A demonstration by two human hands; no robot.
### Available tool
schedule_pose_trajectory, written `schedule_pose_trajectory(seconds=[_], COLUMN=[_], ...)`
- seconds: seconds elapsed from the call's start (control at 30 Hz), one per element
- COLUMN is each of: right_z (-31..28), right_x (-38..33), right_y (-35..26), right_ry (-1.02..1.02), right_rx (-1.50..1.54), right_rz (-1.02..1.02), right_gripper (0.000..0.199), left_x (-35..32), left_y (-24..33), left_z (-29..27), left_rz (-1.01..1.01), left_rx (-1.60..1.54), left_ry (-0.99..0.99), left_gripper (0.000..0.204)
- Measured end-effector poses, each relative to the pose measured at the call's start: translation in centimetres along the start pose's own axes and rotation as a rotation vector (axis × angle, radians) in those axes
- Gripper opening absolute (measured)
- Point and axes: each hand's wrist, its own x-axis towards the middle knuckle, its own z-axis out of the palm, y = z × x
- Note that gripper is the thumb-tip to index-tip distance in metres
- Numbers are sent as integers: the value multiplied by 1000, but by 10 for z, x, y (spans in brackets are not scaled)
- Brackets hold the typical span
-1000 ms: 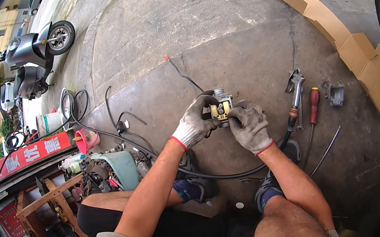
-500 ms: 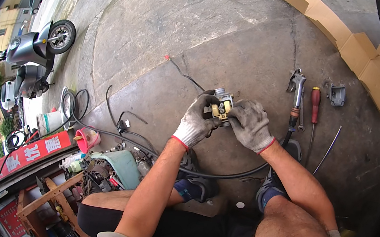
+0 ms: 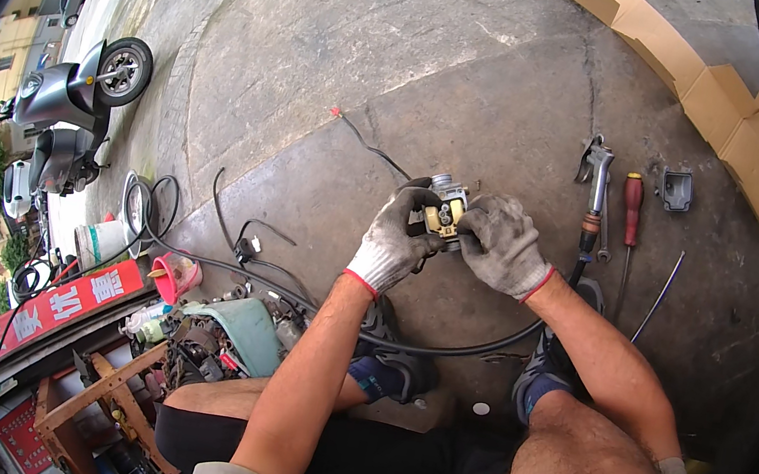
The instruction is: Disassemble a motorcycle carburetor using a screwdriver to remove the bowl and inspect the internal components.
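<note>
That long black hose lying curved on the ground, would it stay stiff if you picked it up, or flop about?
Probably floppy: the black hose already lies in a loose curve on the concrete floor. It looks rubbery, so likely grippy rather than slippery. Being long, with one end at the air blow gun, it would likely drag and sag when lifted.

Head fisheye — looks steeply down, close over hands (image 3: pixel 460 241) — concrete floor (image 3: pixel 411 60) beyond.
</note>
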Motion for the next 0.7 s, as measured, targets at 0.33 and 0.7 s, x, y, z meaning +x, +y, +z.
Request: schedule_pose_trajectory(seconds=[0.33,0.7], right_z=[-5,-5], right_x=[-3,-10], right_y=[9,-1], right_ry=[-65,19], right_rx=[80,-65], right_rz=[95,24], right_gripper=[27,26], left_x=[3,0], left_y=[-12,5], left_z=[-1,0], left_rz=[32,-30], left_rx=[48,-35], left_ry=[12,-1], left_gripper=[60,62])
